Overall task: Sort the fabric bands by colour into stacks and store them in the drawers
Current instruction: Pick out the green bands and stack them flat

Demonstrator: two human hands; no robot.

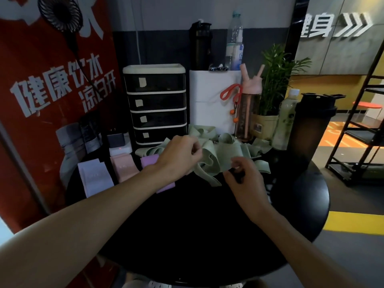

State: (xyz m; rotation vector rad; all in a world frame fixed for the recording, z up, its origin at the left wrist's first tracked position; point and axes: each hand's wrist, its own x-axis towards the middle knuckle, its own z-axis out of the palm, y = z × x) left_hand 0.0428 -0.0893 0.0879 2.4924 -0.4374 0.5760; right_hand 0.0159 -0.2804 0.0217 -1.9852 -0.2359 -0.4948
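The fingers (197,151) of the left hand (180,156) are curled and pinch one end of a green band (224,157). The right hand (247,179) is curled too, and its thumb and forefinger seem to nip the same band's lower right edge, though the dim light leaves that grasp less sure. The band lies between the two hands at the centre of the frame. Its long axis runs roughly left to right, and its left end folds over in a loose loop just beside the left fingertips. Both hands are at the band, the left one deeper into the green pile (257,145) that spreads behind and to the right. Any flattening pull would probably run along that left-right axis. To the left on the black bench (197,225) lie the purple stack (149,161), the pink stack (124,168) and the pale stack (93,176), their long axes pointing away from the person. The drawer unit (155,104) stands behind them, all drawers closed.
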